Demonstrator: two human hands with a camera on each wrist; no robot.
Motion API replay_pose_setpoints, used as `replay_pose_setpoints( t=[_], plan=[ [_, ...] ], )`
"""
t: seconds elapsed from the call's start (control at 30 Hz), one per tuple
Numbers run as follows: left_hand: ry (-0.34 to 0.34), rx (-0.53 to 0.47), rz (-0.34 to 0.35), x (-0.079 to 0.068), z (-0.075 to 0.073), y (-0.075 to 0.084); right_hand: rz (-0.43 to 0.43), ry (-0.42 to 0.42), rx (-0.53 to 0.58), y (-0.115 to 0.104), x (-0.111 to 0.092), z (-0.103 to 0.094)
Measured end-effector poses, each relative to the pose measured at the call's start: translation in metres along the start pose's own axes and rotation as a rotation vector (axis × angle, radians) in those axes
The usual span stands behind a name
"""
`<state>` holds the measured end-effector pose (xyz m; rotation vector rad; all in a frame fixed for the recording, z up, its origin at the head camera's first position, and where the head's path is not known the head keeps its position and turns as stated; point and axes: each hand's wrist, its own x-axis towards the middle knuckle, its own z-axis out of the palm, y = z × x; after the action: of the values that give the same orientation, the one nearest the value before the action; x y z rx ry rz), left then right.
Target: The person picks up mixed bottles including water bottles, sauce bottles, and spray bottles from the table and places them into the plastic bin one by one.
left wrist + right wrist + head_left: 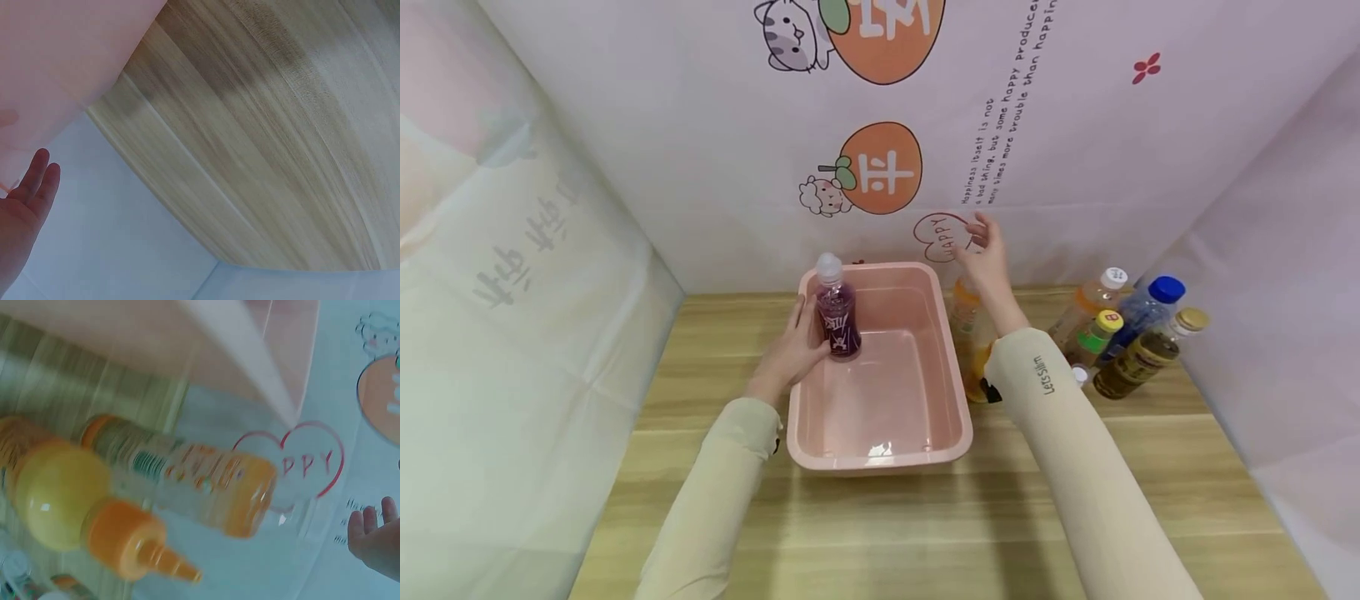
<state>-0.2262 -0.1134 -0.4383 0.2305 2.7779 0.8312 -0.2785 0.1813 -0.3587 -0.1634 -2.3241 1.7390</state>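
A pink basin (880,458) sits on the wooden table. Inside its back left corner a purple-filled bottle (838,321) with a clear cap stands upright. My left hand (796,346) is at the basin's left rim beside this bottle, thumb over the rim; whether the thumb touches the bottle I cannot tell. In the left wrist view two of its fingers (42,187) extend straight. My right hand (987,262) is raised over the basin's back right, holding nothing. Below it are an orange-and-clear bottle (181,478) and a yellow bottle (65,497) with an orange nozzle cap.
Several bottles cluster to the right: a white-capped one (1097,292), a blue-capped one (1138,312), a yellow-capped one (1088,343) and a dark one (1138,362) with a gold cap. A printed cloth wall (1060,167) rises behind the table (880,542).
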Motion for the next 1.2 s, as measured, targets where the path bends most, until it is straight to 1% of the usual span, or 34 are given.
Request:
replay_pose_setpoints(
  t=[0.13, 0.23, 0.47, 0.67, 0.9, 1.2],
  plan=[
    [-0.001, 0.012, -0.002, -0.002, 0.001, -0.002, 0.057, 0.015, -0.039, 0.009, 0.001, -0.012],
    [0.001, 0.017, -0.004, -0.002, 0.002, -0.002, 0.084, 0.027, -0.055, 0.017, 0.000, -0.019],
    [-0.002, 0.032, 0.001, -0.001, 0.003, -0.001, 0.145, 0.014, -0.073, 0.032, -0.003, -0.027],
    [-0.004, 0.004, 0.005, -0.001, 0.003, -0.001, 0.150, 0.003, -0.036, 0.040, -0.004, -0.028],
    [-0.001, -0.014, 0.007, 0.000, 0.003, -0.002, 0.156, -0.010, 0.020, 0.042, -0.005, -0.024],
    [0.002, -0.024, 0.001, 0.000, 0.002, -0.001, 0.139, -0.007, 0.001, 0.043, -0.007, -0.022]
  ],
)
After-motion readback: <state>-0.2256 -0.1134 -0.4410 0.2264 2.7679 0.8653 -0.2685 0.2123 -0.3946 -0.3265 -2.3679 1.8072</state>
